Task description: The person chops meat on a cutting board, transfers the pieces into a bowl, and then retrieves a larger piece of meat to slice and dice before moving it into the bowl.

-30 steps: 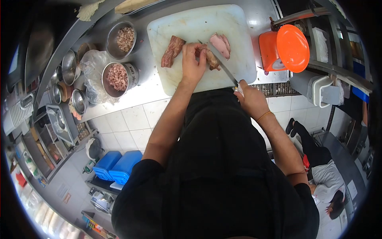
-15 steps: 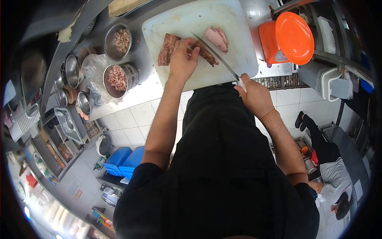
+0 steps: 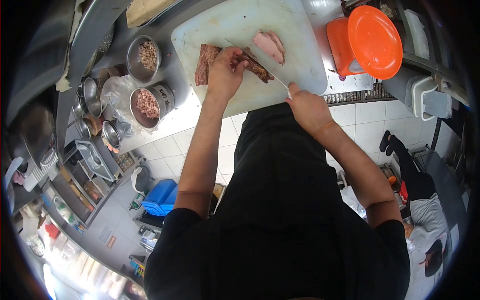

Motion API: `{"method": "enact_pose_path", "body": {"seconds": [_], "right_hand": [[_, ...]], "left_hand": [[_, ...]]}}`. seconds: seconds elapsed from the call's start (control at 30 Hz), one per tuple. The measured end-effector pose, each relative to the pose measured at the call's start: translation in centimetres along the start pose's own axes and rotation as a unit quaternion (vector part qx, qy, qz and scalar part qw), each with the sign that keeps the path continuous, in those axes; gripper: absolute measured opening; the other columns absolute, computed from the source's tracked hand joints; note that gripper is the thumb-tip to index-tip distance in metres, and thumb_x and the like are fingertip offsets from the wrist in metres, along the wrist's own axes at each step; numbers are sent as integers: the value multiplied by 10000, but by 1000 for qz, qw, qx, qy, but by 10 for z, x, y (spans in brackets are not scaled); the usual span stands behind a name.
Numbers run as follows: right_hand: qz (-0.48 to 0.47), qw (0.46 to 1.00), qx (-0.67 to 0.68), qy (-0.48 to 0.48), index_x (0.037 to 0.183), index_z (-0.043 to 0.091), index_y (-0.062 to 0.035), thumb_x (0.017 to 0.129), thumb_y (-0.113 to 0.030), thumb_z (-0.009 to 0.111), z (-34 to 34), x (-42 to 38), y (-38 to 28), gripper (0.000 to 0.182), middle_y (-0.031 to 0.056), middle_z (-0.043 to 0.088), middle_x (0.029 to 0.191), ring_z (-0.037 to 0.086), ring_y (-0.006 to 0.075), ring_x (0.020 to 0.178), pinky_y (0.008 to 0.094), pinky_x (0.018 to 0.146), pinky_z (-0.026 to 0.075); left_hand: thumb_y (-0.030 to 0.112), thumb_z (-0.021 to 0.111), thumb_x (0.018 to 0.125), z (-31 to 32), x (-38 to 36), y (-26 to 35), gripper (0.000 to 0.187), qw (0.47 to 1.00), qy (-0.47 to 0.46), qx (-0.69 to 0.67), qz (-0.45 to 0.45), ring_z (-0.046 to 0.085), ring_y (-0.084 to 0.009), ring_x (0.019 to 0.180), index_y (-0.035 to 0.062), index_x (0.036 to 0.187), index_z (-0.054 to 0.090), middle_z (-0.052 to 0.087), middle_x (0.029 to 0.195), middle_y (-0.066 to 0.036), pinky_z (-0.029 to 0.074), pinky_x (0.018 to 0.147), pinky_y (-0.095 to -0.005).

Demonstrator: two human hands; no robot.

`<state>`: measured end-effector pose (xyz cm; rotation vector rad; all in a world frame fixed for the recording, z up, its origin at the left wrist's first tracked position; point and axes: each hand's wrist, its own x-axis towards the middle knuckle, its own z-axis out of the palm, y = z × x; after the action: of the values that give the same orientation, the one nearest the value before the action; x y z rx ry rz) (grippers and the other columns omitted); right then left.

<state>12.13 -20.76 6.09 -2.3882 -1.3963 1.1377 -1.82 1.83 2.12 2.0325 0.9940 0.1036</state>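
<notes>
My right hand (image 3: 308, 109) is wrapped round the white handle of a long knife (image 3: 278, 78). The knife's thin blade slants up and left along a browned piece of meat (image 3: 258, 71) on the white cutting board (image 3: 295, 95). With bent fingers, my left hand (image 3: 226, 75) grips the upper left end of that piece, close to the blade. Another browned chunk of meat (image 3: 204, 64) lies just left of my left hand. Pale pink slices of meat (image 3: 270, 46) rest beyond the blade, to its right.
Left of the board stand a metal bowl (image 3: 131, 67) and a metal container (image 3: 165, 98), both with chopped meat in them. A clear plastic bag (image 3: 116, 95) lies beside them. At the right is an orange container (image 3: 339, 45) with an orange lid. Another person (image 3: 420, 210) is at the far right.
The blade has turned flatter and moved left onto the meat beside my left fingers. My right hand has shifted slightly left. The camera view has tilted a little.
</notes>
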Motion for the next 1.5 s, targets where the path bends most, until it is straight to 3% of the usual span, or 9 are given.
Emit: {"method": "enact_pose_path", "body": {"seconds": [0.23,0.47,0.67,0.97,1.27,1.37,1.5], "right_hand": [[-64,995,73,19,1228,529,11,1058,-260,635,-18,63,-16,337,291,735,986,711,502,976,589,845,549],[-28,999,18,-28,1206,521,9,1061,-272,638,-61,-21,-2,337,274,724,937,708,495,912,575,781,550],[-31,998,16,-50,1131,529,1,1047,-230,648,-59,-48,5,273,247,733,879,731,460,888,564,785,572],[-13,997,27,-77,1166,529,12,1050,-221,637,-42,0,-8,282,259,738,902,735,471,902,571,813,580],[-27,998,53,-5,1193,533,11,1046,-214,632,8,28,-5,286,272,751,985,736,470,963,576,860,573],[-27,998,57,2,1209,534,14,1048,-214,624,2,22,-10,294,284,751,998,735,477,984,580,871,570],[-18,998,58,7,1220,535,17,1049,-211,621,-3,-1,-9,298,296,748,1002,732,486,994,579,878,568]], "left_hand": [[47,791,946,-1,-1,-7,323,1000,14,-2,22,722,-184,961,20,1237,651,715,1132,-95,624,840,-329],[46,794,943,-3,-2,0,309,999,4,25,25,726,-186,970,21,1213,645,707,1124,-100,639,844,-331],[43,797,938,-1,-3,-2,323,1000,6,17,20,726,-193,982,13,1221,643,702,1118,-106,652,898,-342],[37,799,933,-1,-4,-4,353,999,7,20,36,727,-203,975,9,1250,644,701,1115,-118,650,898,-335],[43,800,935,1,-2,-13,352,998,8,33,56,720,-188,949,15,1248,641,701,1109,-109,643,873,-331],[59,816,905,6,-1,-20,341,996,33,3,83,726,-253,890,22,1203,655,724,1029,-132,605,805,-374],[67,815,911,3,-1,-14,332,994,30,65,79,723,-254,887,22,1198,654,726,1040,-133,597,815,-380]]}}
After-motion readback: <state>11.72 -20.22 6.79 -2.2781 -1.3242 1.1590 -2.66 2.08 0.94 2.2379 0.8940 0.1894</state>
